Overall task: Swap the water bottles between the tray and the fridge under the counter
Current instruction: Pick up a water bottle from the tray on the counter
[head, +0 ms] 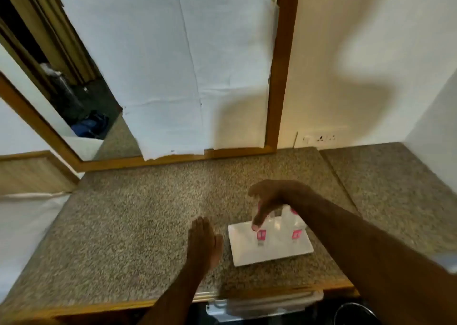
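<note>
A white rectangular tray (pixel 247 255) lies on the speckled granite counter (pixel 148 213). On it stand two clear water bottles with pink labels, the left bottle (pixel 261 235) and the right bottle (pixel 294 228). My right hand (pixel 265 201) hovers over the tops of the bottles, fingers spread and pointing down, the thumb near the left bottle; it holds nothing. My left hand (pixel 202 243) is flat with fingers together just left of the tray, above the counter. Below the counter's front edge, the top of the open fridge door (pixel 264 302) shows.
A wood-framed mirror (pixel 274 102) mostly covered with white paper stands at the back of the counter. A wall socket (pixel 321 138) sits at the back right. A dark round bin (pixel 356 314) is on the floor at lower right. A white wall bounds the right side.
</note>
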